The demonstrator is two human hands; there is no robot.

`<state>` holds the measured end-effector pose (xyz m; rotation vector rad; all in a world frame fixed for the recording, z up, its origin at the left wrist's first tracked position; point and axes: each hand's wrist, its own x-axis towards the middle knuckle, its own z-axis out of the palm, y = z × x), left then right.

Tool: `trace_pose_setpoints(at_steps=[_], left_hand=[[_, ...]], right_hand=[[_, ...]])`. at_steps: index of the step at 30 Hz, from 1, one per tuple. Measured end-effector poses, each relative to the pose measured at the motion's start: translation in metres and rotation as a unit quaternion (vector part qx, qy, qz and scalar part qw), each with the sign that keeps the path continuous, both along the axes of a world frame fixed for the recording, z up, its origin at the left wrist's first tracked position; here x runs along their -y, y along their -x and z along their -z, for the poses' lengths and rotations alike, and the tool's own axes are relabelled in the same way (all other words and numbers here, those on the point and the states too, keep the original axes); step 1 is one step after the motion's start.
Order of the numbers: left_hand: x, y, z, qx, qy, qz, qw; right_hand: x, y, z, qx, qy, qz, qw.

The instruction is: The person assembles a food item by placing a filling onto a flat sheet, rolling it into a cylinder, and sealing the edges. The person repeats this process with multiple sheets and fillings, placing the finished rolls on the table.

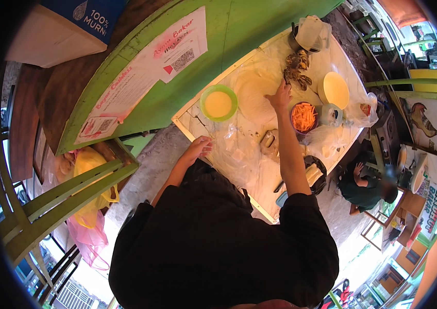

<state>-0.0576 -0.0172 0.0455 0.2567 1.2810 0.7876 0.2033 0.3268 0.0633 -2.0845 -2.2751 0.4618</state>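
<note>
My right hand (280, 97) reaches over the table with fingers spread, holding nothing I can see. Its fingertips come close to a bunch of brown-spotted bananas (297, 64); whether they touch I cannot tell. Beside that hand lies a wide, pale round sheet (255, 95), seemingly under clear plastic. My left hand (200, 148) hovers by the table's left edge, fingers loosely bent and apart, nothing visible in it. A green bowl (203, 106) with pale yellow liquid (219, 104) stands beyond it. Right of my right forearm sits a dark bowl (293, 123) of orange strips (304, 116).
A pale yellow bowl (334, 90), a clear jar (329, 115) and plastic bags (361, 110) crowd the table's right side. A translucent container (315, 34) stands at the far corner. A green panel (177, 85) borders the table's far left. Another person (363, 188) is off to the right.
</note>
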Motion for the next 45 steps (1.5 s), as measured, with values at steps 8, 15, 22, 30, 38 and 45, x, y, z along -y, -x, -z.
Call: trace_pose_setpoints(at_steps=[8, 15, 22, 30, 38, 45], left_hand=[[-0.033, -0.015, -0.019, 0.005, -0.038, 0.111, 0.993], [-0.079, -0.062, -0.088, 0.265, -0.144, -0.01, 0.953], [-0.093, -0.065, -0.116, 0.35, -0.155, -0.167, 0.909], [-0.066, -0.046, -0.111, 0.417, -0.135, -0.163, 0.884], [-0.054, -0.036, -0.131, 0.437, -0.123, -0.163, 0.876], [-0.046, -0.028, -0.13, 0.486, -0.165, -0.19, 0.837]], right_hand=[[0.018, -0.037, -0.018, -0.266, 0.006, 0.079, 0.961], [0.167, 0.023, -0.152, -0.345, -0.181, -0.076, 0.918], [0.281, 0.054, -0.132, -0.346, -0.175, -0.182, 0.903], [0.285, 0.036, -0.148, -0.33, -0.147, -0.169, 0.917], [0.253, 0.029, -0.15, -0.314, -0.158, -0.088, 0.932], [0.24, 0.02, -0.17, -0.565, 0.012, 0.091, 0.82]])
